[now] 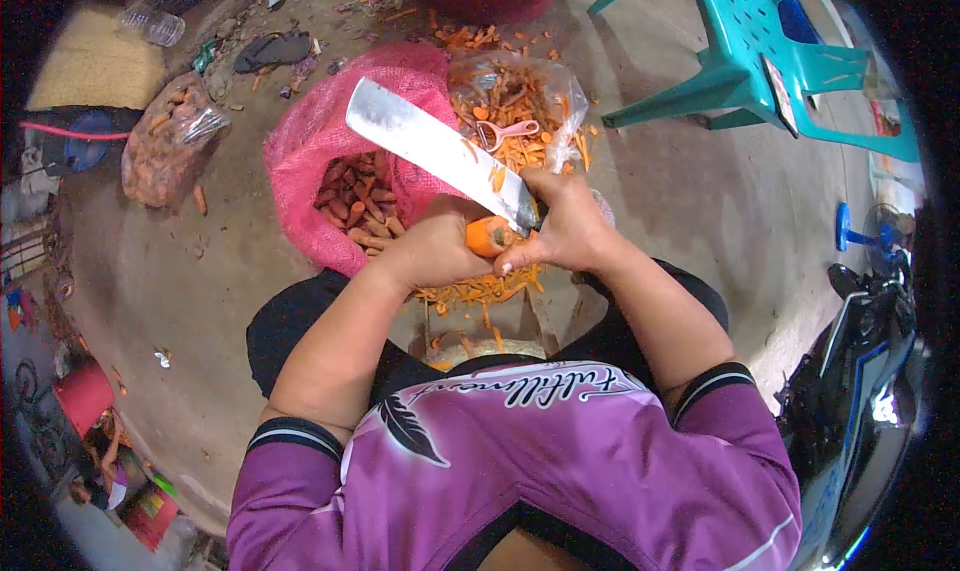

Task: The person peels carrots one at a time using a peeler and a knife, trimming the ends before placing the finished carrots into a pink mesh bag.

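My left hand is wrapped round an orange carrot, its stem end pointing toward my right hand. In my right hand is a large knife; its broad blade slants up to the left, with orange bits stuck on it, and its handle is mostly hidden by my fingers. The thumb of that hand lies close by the carrot's end. Beyond my left hand, a pink mesh sack gapes open with many carrots inside. A pink peeler lies on carrot pieces in a clear plastic bag.
Orange carrot shavings are heaped below my hands. Another filled plastic bag stands on the floor at left, near a dark slipper. A green plastic chair is at upper right, and a motorcycle at right.
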A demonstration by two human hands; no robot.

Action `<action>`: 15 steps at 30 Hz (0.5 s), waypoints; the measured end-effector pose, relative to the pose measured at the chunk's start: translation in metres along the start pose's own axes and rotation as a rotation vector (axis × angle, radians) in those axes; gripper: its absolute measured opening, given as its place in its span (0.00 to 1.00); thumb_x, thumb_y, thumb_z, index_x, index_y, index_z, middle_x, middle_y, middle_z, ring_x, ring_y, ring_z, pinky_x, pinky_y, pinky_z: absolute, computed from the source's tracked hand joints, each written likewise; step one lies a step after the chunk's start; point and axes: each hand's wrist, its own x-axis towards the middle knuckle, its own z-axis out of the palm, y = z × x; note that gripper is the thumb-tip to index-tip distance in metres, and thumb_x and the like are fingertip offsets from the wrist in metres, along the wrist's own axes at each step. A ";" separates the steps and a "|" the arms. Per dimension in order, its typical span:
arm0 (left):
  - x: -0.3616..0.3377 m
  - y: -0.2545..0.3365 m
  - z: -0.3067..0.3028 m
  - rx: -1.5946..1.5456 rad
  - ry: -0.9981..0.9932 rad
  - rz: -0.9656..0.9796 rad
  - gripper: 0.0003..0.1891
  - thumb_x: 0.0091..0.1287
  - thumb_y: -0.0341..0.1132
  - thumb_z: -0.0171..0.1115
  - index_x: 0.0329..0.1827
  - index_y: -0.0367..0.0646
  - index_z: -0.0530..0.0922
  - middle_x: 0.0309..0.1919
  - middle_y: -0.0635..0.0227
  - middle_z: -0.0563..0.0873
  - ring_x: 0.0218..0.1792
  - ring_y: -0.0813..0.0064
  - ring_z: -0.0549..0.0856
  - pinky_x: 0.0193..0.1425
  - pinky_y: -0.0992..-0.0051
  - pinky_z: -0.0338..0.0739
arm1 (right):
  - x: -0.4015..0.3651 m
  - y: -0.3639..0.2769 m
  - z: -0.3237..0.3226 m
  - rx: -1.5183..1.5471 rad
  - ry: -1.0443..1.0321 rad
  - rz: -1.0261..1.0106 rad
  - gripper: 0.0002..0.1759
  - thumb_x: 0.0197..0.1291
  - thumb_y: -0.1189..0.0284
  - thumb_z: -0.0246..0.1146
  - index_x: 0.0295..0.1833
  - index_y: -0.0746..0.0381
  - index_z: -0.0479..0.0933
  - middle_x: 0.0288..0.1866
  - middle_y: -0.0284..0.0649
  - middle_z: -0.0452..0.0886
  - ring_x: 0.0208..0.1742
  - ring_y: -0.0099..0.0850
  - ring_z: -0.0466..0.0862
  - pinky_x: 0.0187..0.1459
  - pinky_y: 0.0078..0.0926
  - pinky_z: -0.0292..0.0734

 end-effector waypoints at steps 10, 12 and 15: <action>0.001 -0.023 0.005 0.022 -0.177 -0.073 0.19 0.46 0.42 0.64 0.41 0.43 0.75 0.34 0.62 0.80 0.37 0.69 0.79 0.43 0.70 0.71 | -0.002 0.007 0.007 -0.019 -0.079 -0.060 0.38 0.24 0.40 0.67 0.26 0.67 0.73 0.19 0.50 0.74 0.24 0.45 0.78 0.28 0.36 0.71; 0.001 -0.023 0.008 -0.108 -0.196 0.087 0.19 0.47 0.42 0.64 0.40 0.42 0.74 0.35 0.63 0.79 0.38 0.69 0.78 0.44 0.71 0.70 | -0.002 0.008 0.008 0.019 -0.114 -0.075 0.37 0.25 0.40 0.67 0.24 0.66 0.73 0.19 0.49 0.74 0.23 0.45 0.77 0.27 0.37 0.70; -0.001 -0.026 0.009 -0.109 -0.249 0.119 0.18 0.43 0.37 0.65 0.38 0.41 0.74 0.35 0.65 0.78 0.37 0.71 0.76 0.44 0.73 0.69 | -0.003 0.005 0.006 0.019 -0.160 -0.122 0.36 0.25 0.40 0.67 0.25 0.66 0.73 0.18 0.48 0.74 0.23 0.45 0.77 0.27 0.37 0.70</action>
